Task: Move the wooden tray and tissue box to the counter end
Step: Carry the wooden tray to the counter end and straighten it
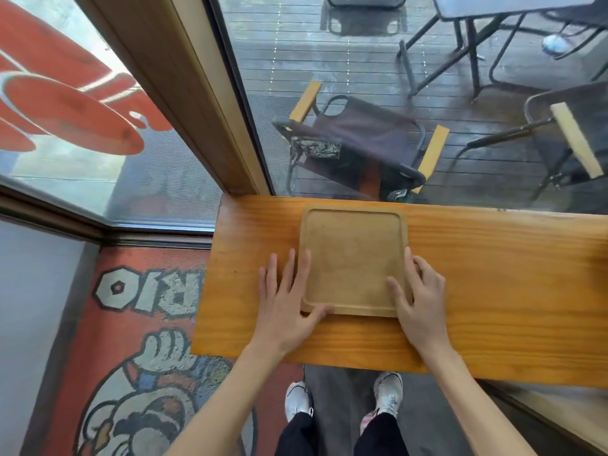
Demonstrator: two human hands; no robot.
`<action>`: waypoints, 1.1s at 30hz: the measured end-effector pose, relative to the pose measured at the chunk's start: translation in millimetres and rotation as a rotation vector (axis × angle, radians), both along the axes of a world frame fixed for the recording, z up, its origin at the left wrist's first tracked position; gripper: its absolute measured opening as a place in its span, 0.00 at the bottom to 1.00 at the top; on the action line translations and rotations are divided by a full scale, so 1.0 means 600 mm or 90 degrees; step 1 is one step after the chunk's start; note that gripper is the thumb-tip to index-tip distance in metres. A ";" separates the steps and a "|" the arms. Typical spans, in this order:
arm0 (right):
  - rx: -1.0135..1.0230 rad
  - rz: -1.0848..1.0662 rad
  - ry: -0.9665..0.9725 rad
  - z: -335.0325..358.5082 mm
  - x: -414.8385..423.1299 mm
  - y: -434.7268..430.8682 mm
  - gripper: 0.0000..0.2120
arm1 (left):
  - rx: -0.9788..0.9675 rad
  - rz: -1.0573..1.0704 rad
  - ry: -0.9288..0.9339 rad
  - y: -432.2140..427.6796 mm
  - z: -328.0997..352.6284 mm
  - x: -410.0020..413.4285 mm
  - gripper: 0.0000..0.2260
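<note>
I read this as the tray step, near its close: the wooden tray (353, 261) lies flat on the counter (493, 291) close to its left end, far edge near the window (394, 93), and looks placed or almost placed. My left hand (286, 307) is spread, fingers flat on the counter just beside the tray's left edge, thumb hooked against the near left corner. My right hand (418, 297) is also spread and loose, fingers lying along the tray's right edge, thumb resting inside on the tray floor by the near right corner. Neither hand pinches or lifts anything; both only touch the tray at its sides (light contact, as I judge it, more nudging than gripping). Both forearms reach straight forward from below the frame, wrists low over the counter's near edge. The tissue box is not in view, so I cannot tell where it is; probably somewhere right along the counter. Next move, I'd say: a last small push to square the tray, let go, then turn right for the box.
</note>
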State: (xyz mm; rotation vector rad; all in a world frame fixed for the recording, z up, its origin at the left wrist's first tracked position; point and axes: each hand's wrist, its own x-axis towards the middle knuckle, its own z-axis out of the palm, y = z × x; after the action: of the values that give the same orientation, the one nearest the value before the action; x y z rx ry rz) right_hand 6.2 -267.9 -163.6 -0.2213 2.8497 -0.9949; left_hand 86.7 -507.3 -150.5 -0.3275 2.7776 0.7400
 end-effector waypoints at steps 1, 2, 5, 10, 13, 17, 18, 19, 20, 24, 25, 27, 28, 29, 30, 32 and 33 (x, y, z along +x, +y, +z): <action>0.048 0.052 0.011 0.000 0.011 0.008 0.36 | -0.059 -0.042 -0.009 -0.007 -0.003 0.016 0.42; 0.107 0.099 0.036 -0.001 0.022 0.015 0.38 | -0.099 -0.071 -0.015 -0.012 -0.006 0.028 0.42; 0.184 0.150 0.084 -0.006 0.037 0.025 0.43 | -0.149 -0.104 0.004 -0.014 -0.015 0.036 0.39; 0.205 0.148 0.090 -0.013 0.032 0.026 0.42 | -0.191 -0.099 0.074 -0.009 -0.025 0.034 0.36; 0.199 0.138 0.111 -0.021 0.033 0.025 0.37 | -0.190 -0.088 0.100 -0.011 -0.029 0.034 0.34; 0.199 0.135 0.124 -0.027 0.032 0.027 0.35 | -0.193 -0.087 0.100 -0.009 -0.034 0.036 0.32; 0.203 0.135 0.127 -0.027 0.033 0.027 0.35 | -0.191 -0.085 0.098 -0.011 -0.034 0.036 0.32; 0.208 0.137 0.129 -0.028 0.032 0.027 0.34 | -0.191 -0.083 0.098 -0.011 -0.034 0.036 0.31; 0.212 0.139 0.130 -0.027 0.032 0.027 0.33 | -0.192 -0.084 0.096 -0.012 -0.034 0.036 0.31; 0.230 0.147 0.132 -0.031 0.033 0.029 0.32 | -0.197 -0.087 0.080 -0.013 -0.035 0.037 0.29; 0.230 0.145 0.131 -0.032 0.033 0.029 0.31 | -0.197 -0.083 0.079 -0.013 -0.035 0.037 0.29; 0.230 0.140 0.130 -0.031 0.033 0.029 0.31 | -0.193 -0.077 0.080 -0.012 -0.034 0.037 0.28; 0.230 0.140 0.129 -0.030 0.033 0.028 0.31 | -0.192 -0.077 0.082 -0.012 -0.034 0.037 0.28; 0.231 0.141 0.127 -0.028 0.034 0.027 0.31 | -0.191 -0.079 0.084 -0.012 -0.034 0.037 0.27; 0.234 0.143 0.125 -0.027 0.034 0.028 0.31 | -0.192 -0.081 0.086 -0.012 -0.035 0.037 0.27; 0.237 0.140 0.117 -0.026 0.033 0.029 0.31 | -0.190 -0.080 0.089 -0.011 -0.035 0.037 0.26; 0.234 0.137 0.113 -0.026 0.032 0.029 0.31 | -0.188 -0.079 0.089 -0.011 -0.035 0.037 0.26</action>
State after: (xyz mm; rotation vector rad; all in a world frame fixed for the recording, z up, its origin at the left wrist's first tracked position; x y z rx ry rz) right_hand 25.5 -250.6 -179.3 -0.5882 3.0127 -0.4200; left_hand 108.9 -513.8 -171.4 -0.1598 3.0084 0.3353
